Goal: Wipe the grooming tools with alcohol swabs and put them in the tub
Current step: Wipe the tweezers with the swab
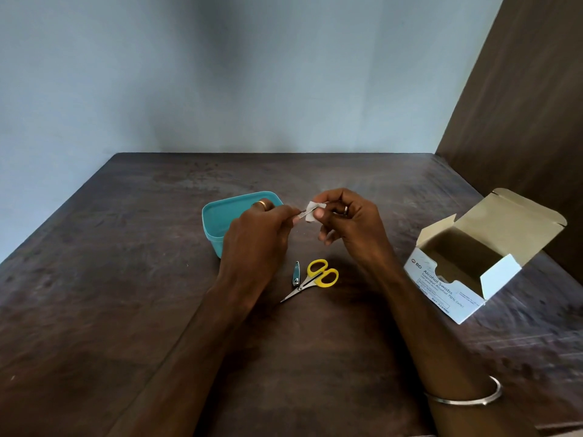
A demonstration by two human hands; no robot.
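Hands above the tabletop (126, 279): left hand (258, 234) pinches a nail file (300, 214), right hand (350, 222) pinches a swab (312, 210) round its tip; a loose pinch could drop the file short of the tub (217, 216) at nine o'clock.

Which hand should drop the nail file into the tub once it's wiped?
Probably the left hand. It already grips the nail file and hangs right over the teal tub. The right hand pinches the alcohol swab and sits farther from the tub.
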